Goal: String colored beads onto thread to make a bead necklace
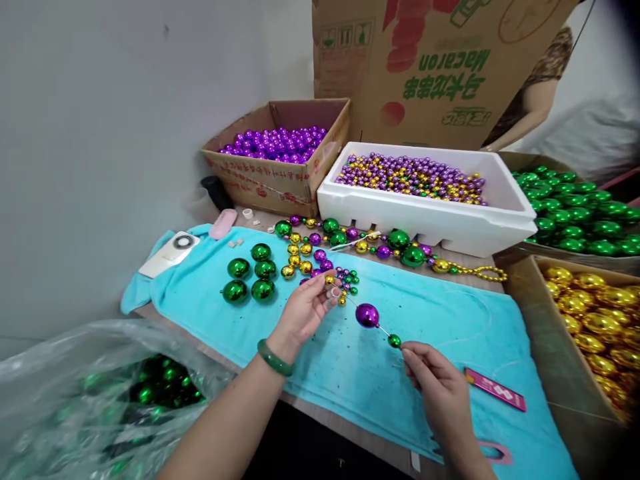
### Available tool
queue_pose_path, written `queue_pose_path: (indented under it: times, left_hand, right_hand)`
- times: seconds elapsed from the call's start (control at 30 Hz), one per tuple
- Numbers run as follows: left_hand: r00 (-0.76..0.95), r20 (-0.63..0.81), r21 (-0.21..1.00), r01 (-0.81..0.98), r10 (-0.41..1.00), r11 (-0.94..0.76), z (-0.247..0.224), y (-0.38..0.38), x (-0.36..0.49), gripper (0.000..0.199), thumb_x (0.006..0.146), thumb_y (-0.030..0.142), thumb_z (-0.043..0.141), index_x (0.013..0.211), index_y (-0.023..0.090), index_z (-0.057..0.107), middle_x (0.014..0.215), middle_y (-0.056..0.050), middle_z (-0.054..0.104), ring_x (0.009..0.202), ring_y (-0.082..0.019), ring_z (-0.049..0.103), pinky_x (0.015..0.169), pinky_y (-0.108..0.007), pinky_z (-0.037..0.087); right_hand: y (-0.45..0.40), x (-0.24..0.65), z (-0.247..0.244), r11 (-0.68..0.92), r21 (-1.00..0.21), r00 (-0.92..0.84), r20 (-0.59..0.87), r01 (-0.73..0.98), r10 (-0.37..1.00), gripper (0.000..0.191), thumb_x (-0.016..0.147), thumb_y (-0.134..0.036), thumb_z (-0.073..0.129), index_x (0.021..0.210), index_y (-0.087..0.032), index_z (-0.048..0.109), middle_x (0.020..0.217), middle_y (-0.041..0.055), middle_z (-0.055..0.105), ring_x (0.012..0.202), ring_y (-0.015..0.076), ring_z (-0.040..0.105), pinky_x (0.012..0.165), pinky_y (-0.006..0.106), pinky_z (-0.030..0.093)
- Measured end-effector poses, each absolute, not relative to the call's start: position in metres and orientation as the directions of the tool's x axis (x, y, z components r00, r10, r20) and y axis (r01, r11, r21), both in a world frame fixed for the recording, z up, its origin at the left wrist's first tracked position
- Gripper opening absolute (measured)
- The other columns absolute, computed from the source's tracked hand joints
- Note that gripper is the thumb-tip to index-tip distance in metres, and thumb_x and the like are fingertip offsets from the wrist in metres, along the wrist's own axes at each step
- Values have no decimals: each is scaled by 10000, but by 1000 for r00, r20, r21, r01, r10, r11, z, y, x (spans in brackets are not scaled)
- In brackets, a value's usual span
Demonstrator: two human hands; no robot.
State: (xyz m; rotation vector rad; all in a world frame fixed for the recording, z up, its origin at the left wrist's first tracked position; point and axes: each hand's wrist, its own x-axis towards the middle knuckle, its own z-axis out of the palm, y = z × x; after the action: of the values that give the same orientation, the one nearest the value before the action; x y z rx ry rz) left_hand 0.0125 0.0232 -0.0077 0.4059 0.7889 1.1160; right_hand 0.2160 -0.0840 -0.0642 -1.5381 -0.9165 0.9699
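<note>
A thin string runs between my two hands, with a shiny purple ball (367, 315) and a small green bead (394, 341) on it. My left hand (306, 307), with a green bangle on its wrist, pinches a small gold bead (329, 281) at the upper end. My right hand (437, 380) is closed on the lower end, its fingertips against the green bead. Beyond my left hand lie loose small beads (353, 280), gold balls (293, 249) and purple balls (320, 255). Several large green balls (263, 290) sit further left on the turquoise towel (430, 313).
Behind the towel lies a finished-looking bead strand (383, 251). Further back stand a carton (265, 183) of purple balls and a white foam box (425, 223) of mixed beads. Gold balls (600, 320) fill a right-hand carton; a plastic bag (100, 380) is front left. Another person's arm (533, 110) shows behind.
</note>
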Motion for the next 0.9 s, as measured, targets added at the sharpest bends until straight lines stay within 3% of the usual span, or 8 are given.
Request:
queue_pose_path:
  times: [0.63, 0.9]
  left_hand:
    - [271, -421, 457, -761, 866, 460, -8, 22, 10, 168, 912, 189, 454, 934, 118, 604, 830, -60, 632, 655, -101, 597, 550, -196, 499]
    - [225, -374, 489, -776, 900, 398, -13, 22, 9, 114, 846, 82, 523, 934, 127, 581, 854, -61, 621, 695, -106, 604, 593, -197, 510]
  right_hand:
    - [-84, 215, -61, -152, -984, 382, -105, 93, 918, 263, 698, -419, 686, 765, -164, 692, 518, -7, 523, 470, 118, 443, 425, 232, 364]
    - [-84, 213, -57, -154, -985, 366, -116, 76, 923, 262, 695, -420, 685, 760, -166, 692, 519, -9, 522, 474, 114, 435, 430, 226, 359]
